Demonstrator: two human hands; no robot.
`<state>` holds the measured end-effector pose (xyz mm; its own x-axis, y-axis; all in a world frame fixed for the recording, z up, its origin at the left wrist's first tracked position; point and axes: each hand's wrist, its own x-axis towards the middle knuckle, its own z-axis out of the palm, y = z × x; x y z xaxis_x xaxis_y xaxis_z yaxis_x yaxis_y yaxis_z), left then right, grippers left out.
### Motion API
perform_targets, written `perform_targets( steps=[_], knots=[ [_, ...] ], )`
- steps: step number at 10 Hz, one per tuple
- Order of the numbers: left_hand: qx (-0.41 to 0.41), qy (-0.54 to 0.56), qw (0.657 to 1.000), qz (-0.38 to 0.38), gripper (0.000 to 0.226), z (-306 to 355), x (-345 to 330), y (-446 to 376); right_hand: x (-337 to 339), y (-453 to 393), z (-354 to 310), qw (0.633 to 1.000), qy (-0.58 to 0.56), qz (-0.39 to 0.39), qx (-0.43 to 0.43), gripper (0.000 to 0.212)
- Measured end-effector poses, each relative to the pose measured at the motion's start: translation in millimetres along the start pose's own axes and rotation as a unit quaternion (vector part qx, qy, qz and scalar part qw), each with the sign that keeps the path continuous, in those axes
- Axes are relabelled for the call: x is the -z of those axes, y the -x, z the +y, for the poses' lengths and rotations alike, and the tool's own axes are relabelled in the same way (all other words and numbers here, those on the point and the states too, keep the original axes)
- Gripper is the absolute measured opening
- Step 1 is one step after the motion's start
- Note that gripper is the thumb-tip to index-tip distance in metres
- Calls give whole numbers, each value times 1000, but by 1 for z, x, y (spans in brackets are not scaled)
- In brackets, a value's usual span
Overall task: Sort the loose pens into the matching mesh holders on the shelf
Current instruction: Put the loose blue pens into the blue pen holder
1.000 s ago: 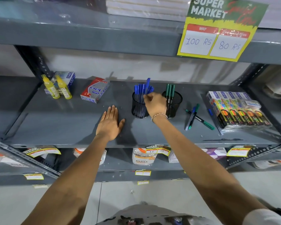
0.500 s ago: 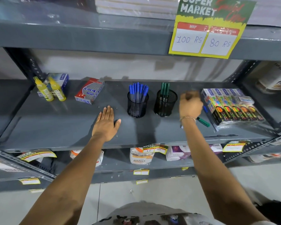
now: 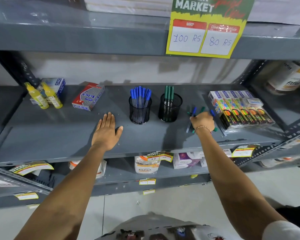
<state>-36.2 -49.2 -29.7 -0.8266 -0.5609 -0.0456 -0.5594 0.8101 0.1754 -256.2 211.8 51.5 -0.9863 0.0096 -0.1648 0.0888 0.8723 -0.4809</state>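
Observation:
Two black mesh holders stand mid-shelf. The left holder is packed with blue pens. In the right holder stand a few green pens. Right of the holders, loose pens lie in a small blurred pile: a blue pen, green pens and a green cap end. My right hand is curled down over this pile, thumb and fingers pinched on the blue pen. The pens under the hand are hidden. My left hand lies flat and open on the grey shelf, left of the holders.
Packs of coloured markers lie close to the right of the loose pens. At the shelf's back left are a red and grey box and two yellow bottles. A price sign hangs from the shelf above.
My right hand left the blue-pen holder, moved right past the green-pen holder and dropped onto the loose pens. The left hand has stayed flat on the shelf.

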Motion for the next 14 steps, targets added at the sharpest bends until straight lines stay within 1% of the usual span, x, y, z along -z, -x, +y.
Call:
perform_targets(
  steps=[1,2,3,4,5,6,7,8,9,11,12,13,14],
  knots=[
    [1,4,1000,3,72,0,0,0,-2,3,-5,1000,16,-6,4,39],
    [0,4,1000,5,72,0,0,0,-4,1,-10,1000,17,-14,-3,35],
    [-1,2,1000,4,72,0,0,0,-5,-1,-14,999,-22,-21,-17,32],
    [-3,-1,1000,2,72,0,0,0,3,-1,-19,991,-128,30,-36,33],
    [-3,-4,1000,1,72,0,0,0,20,3,-35,960,-255,110,12,28],
    [-2,-3,1000,-2,72,0,2,0,37,13,-62,914,-357,164,101,25],
    [-4,-6,1000,-3,71,0,1,0,28,30,-93,873,-443,134,157,17],
    [-2,0,1000,-2,72,-1,1,-1,-5,55,-115,851,-496,40,167,13],
    [-4,7,1000,-1,73,-2,1,-1,-38,76,-123,859,-484,-13,164,19],
    [-7,2,1000,-2,73,-2,2,-1,-71,86,-113,925,-349,-40,142,23],
    [-7,-1,1000,-3,72,-1,2,-1,-72,87,-108,932,-326,-42,151,24],
    [-6,-2,1000,-5,73,-1,3,0,-69,89,-108,926,-342,-39,153,23],
    [-6,-2,1000,-9,73,-2,3,0,-63,90,-108,912,-374,-17,169,17]
  ],
)
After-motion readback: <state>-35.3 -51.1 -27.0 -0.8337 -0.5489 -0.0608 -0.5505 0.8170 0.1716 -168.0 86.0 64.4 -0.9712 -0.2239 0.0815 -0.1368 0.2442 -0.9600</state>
